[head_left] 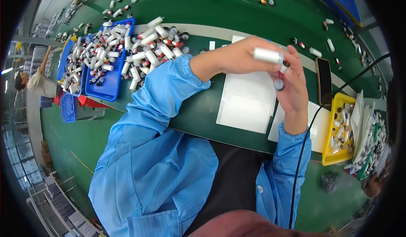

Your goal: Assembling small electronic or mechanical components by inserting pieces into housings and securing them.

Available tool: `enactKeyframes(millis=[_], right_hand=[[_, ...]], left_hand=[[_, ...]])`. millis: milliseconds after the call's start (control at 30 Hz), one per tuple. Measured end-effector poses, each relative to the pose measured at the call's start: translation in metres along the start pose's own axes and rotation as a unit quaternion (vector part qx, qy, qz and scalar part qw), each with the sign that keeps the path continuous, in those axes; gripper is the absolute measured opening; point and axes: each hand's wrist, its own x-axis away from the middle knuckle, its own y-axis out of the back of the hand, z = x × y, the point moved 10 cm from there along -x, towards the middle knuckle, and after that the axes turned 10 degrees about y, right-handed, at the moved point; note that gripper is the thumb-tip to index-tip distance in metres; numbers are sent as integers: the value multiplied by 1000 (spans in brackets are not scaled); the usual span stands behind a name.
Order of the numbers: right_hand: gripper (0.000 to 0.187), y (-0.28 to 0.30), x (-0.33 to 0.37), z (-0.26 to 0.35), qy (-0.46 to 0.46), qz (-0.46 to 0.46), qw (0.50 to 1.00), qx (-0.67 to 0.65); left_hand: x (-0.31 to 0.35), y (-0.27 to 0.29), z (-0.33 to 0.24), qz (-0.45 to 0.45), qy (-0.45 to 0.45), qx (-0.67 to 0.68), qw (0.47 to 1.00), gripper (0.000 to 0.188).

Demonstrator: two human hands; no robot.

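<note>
A white cylinder (267, 55) lies at the fingers of my left hand (239, 56), which reaches in from the left and is closed, slightly smeared by motion. My right hand (294, 86), palm turned inward, pinches a small red, black and white piece with a grey round end (278, 84). This piece touches or nearly touches the cylinder's end; whether they are joined I cannot tell. Both hands are raised above white paper sheets (245, 106) on the dark green table.
Many similar white cylinders (152, 57) are heaped at left, beside and inside blue trays (101, 89). On the right lie a phone (324, 82), a black cable (306, 137) and a yellow bin (327, 150) of parts. Loose pieces dot the green surface beyond. Far left stands another person (42, 84).
</note>
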Motion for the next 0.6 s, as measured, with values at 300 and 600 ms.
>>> enactKeyframes(millis=[300,600], right_hand=[[32,33,-5,-20,-19,-87,986,141],[21,8,8,2,36,-30,958,284]], left_hand=[[-9,181,-10,-214,176,-460,844,43],[81,472,100,-256,402,-712,516,50]])
